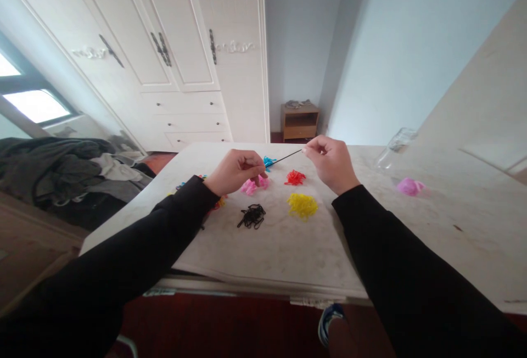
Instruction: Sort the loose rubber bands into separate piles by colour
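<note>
A thin black rubber band (pixel 285 157) is stretched taut in the air between my two hands. One end is pinched in my left hand (pixel 239 171), the other in my right hand (pixel 330 163), higher up. Below them on the white table (pixel 272 253) lie small piles sorted by colour: black bands (pixel 252 216), yellow bands (pixel 303 205), red bands (pixel 295 177), pink bands (pixel 248 186) and blue bands (pixel 268 162). My left hand and wrist partly cover the pink pile and a mixed-colour pile (pixel 221 203).
On the table's right side are a clear container (pixel 396 148) lying tilted and a pink crumpled item (pixel 409 186). Dark clothes (pixel 69 177) are heaped at the left. Behind the table stand a white wardrobe (pixel 185 113) and a small wooden cabinet (pixel 300 122).
</note>
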Action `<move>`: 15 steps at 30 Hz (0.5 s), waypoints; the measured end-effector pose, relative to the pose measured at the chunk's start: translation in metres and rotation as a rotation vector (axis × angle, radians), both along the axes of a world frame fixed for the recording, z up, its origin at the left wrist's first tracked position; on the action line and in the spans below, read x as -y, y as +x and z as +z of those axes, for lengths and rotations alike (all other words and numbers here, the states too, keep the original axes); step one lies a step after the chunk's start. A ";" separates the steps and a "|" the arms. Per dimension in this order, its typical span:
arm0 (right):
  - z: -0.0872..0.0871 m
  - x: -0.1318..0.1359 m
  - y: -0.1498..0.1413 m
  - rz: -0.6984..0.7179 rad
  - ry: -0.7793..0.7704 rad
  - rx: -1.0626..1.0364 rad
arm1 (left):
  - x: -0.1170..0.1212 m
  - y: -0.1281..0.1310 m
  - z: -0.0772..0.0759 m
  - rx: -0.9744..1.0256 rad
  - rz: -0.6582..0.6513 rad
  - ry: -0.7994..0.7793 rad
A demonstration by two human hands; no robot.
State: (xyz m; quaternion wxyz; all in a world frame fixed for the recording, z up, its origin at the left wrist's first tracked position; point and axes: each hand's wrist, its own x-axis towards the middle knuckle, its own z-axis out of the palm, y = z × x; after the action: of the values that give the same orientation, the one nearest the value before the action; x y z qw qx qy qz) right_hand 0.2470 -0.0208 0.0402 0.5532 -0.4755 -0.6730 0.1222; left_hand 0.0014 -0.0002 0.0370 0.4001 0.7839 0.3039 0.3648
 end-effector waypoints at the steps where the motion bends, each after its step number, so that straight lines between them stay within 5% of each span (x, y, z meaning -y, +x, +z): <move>1: -0.001 0.001 -0.002 0.031 -0.001 0.011 | 0.000 0.001 -0.001 0.002 -0.005 -0.004; 6: -0.004 0.004 -0.013 0.261 -0.073 0.075 | 0.000 0.002 -0.005 0.029 -0.006 0.009; 11: -0.006 -0.005 -0.001 0.109 -0.023 -0.014 | -0.001 -0.002 -0.004 -0.019 -0.007 0.075; 15: -0.013 -0.011 0.003 0.115 0.061 0.079 | 0.002 -0.005 -0.002 -0.185 0.001 0.235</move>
State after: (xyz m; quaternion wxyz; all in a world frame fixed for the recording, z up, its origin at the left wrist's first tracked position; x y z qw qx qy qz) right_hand 0.2499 -0.0097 0.0270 0.5324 -0.4234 -0.7240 0.1143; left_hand -0.0035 -0.0019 0.0349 0.2757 0.8553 0.2951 0.3245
